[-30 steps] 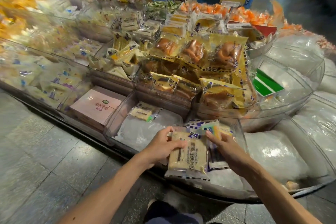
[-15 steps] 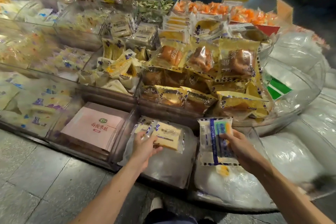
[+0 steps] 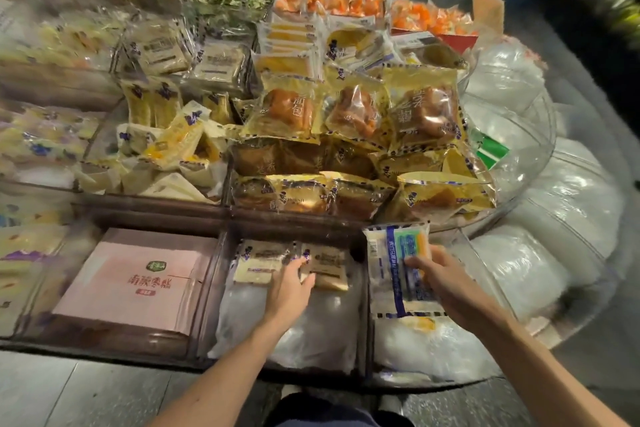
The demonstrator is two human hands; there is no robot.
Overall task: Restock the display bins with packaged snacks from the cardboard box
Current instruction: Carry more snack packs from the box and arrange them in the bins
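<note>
pressing beige pack (image 3: 330, 263) right of pink box (image 3: 135, 282) with released left hand (image 3: 290, 289); grasping blue-striped white pack (image 3: 386, 284) farther right in right hand (image 3: 443, 276).

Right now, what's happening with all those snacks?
A person is filling a shop's clear bins with snack packets. Their left hand touches a beige packet lying in the middle front bin, next to a second beige packet. Their right hand holds a blue-striped packet above the bin to its right. A pink box lies in the bin on the left, and yellow bread bags are piled behind.
</note>
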